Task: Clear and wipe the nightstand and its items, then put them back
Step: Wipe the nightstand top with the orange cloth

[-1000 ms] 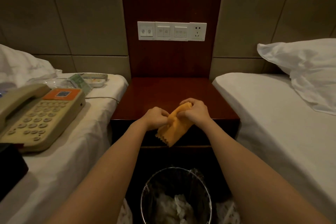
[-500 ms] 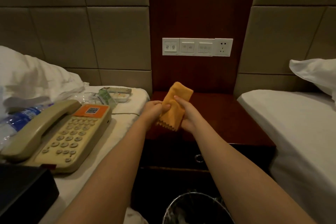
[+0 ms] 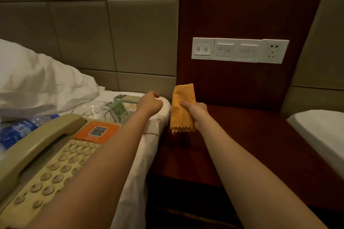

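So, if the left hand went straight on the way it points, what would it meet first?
Most likely the flat tray at the corner of the bed, just ahead of the left hand; if it passes above that, the padded wall panel. Depth is unclear.

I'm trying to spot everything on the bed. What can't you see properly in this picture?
Head view:
- Telephone: the left forearm covers part; left and bottom edges cut it off.
- Water bottle: handset hides part, label blurred.
- Green card: print too small to read.
- Left hand: fingers curl away, so whether they hold anything is unclear.
- Nightstand: its front is lost in shadow.
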`<state>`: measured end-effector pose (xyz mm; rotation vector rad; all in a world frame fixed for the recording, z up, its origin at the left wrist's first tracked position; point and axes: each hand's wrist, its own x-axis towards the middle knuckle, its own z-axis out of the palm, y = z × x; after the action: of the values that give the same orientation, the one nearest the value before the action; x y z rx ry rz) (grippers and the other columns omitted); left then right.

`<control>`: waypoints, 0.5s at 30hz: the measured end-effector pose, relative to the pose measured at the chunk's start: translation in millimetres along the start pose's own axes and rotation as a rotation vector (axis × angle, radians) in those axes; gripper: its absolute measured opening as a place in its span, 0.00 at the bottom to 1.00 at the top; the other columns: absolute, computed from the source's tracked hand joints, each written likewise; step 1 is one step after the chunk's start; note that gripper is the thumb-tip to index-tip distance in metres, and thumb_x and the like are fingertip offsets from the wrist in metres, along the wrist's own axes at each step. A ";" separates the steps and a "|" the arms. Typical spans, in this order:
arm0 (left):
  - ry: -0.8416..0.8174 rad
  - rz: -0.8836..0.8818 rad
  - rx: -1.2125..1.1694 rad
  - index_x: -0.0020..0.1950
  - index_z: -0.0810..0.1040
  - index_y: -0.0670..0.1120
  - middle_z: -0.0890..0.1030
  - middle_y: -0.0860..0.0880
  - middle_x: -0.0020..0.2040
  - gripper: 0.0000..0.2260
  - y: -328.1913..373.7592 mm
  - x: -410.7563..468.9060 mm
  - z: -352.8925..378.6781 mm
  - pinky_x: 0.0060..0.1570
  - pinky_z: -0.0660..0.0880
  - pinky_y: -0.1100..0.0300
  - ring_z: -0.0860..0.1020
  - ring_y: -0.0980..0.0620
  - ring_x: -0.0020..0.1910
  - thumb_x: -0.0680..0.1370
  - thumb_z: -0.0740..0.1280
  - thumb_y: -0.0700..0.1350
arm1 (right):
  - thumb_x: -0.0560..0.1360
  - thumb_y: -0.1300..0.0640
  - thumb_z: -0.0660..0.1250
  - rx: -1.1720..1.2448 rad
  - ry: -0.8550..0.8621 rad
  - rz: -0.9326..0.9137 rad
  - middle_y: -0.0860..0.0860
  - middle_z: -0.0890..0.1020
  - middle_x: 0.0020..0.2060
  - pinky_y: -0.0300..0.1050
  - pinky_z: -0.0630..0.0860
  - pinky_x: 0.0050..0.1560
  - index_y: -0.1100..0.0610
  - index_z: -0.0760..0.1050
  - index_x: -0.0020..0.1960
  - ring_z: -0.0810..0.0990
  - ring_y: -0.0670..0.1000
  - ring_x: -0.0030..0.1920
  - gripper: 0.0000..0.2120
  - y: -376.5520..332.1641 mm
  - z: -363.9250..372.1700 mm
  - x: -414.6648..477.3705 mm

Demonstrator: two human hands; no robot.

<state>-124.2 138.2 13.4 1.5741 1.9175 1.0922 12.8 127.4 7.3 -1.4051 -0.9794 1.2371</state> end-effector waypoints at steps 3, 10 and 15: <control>-0.021 -0.032 0.081 0.66 0.71 0.43 0.74 0.40 0.63 0.21 -4.3 31.4 0.5 0.63 0.71 0.50 0.73 0.41 0.62 0.73 0.63 0.41 | 0.71 0.52 0.72 -0.038 -0.007 0.013 0.57 0.73 0.64 0.52 0.70 0.60 0.61 0.65 0.67 0.72 0.59 0.63 0.30 5.6 9.5 24.6; -0.112 -0.164 0.491 0.58 0.75 0.40 0.73 0.37 0.63 0.18 -20.9 90.6 13.0 0.64 0.69 0.48 0.69 0.38 0.64 0.69 0.64 0.43 | 0.73 0.54 0.70 -0.083 -0.041 0.034 0.57 0.72 0.64 0.46 0.68 0.50 0.61 0.65 0.67 0.72 0.58 0.63 0.27 13.1 22.7 66.1; -0.097 -0.162 0.718 0.57 0.76 0.40 0.75 0.40 0.60 0.16 -30.3 118.8 22.2 0.67 0.61 0.49 0.68 0.39 0.65 0.71 0.65 0.45 | 0.74 0.54 0.69 -0.092 -0.035 0.031 0.56 0.72 0.64 0.45 0.67 0.50 0.61 0.64 0.68 0.72 0.57 0.64 0.27 14.6 24.1 80.6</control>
<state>-157.8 256.7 -5.8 1.7133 2.4668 0.2434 0.9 206.5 -22.6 -1.4793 -1.0532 1.2569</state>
